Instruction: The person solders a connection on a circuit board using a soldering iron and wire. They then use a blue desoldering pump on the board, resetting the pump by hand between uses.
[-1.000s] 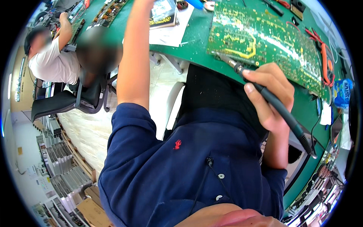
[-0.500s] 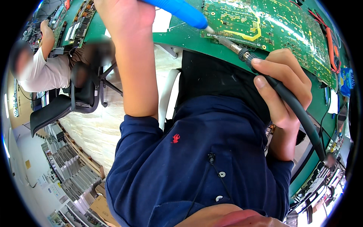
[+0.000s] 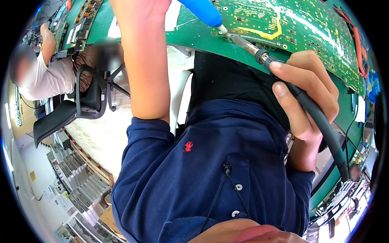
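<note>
My right hand (image 3: 306, 91) grips a soldering iron (image 3: 259, 54) like a pen, its dark cable running down past my wrist. The iron's metal tip points at the near left corner of a green circuit board (image 3: 302, 38). At that same corner is the white nozzle of a blue solder sucker (image 3: 204, 12), very close to the iron's tip; contact between them is hard to tell. My left hand (image 3: 144, 10) is closed around the solder sucker, with most of its fingers cut off by the upper edge. The board lies flat on the green bench mat (image 3: 184, 34).
Red-handled pliers (image 3: 358, 50) and a blue container (image 3: 373, 87) sit beyond the board's right end. More boards (image 3: 86, 22) lie at the far left. A co-worker (image 3: 48, 71) sits there beside a black chair (image 3: 91, 93). White paper (image 3: 172, 18) lies near my left forearm.
My left hand has moved up a little, and the solder sucker stands at a steeper angle. Its nozzle stays by the board's corner. The soldering iron has barely moved.
</note>
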